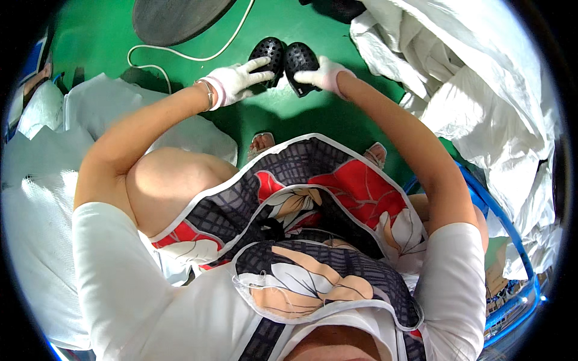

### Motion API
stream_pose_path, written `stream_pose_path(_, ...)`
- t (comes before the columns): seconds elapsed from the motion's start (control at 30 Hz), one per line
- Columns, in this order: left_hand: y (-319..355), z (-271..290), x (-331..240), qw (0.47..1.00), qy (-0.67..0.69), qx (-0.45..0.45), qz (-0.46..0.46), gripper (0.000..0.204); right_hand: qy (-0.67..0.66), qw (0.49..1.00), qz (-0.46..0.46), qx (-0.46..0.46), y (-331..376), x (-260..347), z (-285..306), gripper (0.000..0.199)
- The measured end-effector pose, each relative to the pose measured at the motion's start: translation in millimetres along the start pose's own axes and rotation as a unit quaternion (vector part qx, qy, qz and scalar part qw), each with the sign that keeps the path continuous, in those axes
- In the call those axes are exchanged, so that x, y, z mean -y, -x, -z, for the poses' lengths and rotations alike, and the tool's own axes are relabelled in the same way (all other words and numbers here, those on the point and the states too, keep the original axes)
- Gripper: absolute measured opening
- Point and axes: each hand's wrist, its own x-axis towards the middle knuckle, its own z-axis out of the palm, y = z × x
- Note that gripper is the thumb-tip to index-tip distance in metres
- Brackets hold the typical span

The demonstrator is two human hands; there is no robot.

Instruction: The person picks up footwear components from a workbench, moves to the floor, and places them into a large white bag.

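Black clogs [284,63] side by side, toes away.

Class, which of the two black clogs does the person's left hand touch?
The left clog: the left hand lies on it, while the right hand touches the other clog.

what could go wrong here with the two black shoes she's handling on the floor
The white cable loops on the green floor just beyond the left hand; it might snag. The right hand only rests on its black clog, so that could slide. The left clog looks similarly loosely held.
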Motion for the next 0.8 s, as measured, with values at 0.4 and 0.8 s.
stream_pose_path(0.4, -13.8, -16.6, 10.8, 0.956, 0.174, -0.212, 0.105, 0.063, -0.251, 0.966, 0.040, 0.043, -30.4, -16.6, -30.9, 0.053)
stream_pose_path(0.8, -19.1, -22.2, 18.4, 0.958, 0.159, -0.203, 0.128, 0.064, -0.453, 0.887, 0.024, 0.091, -33.2, -28.7, -62.1, 0.047)
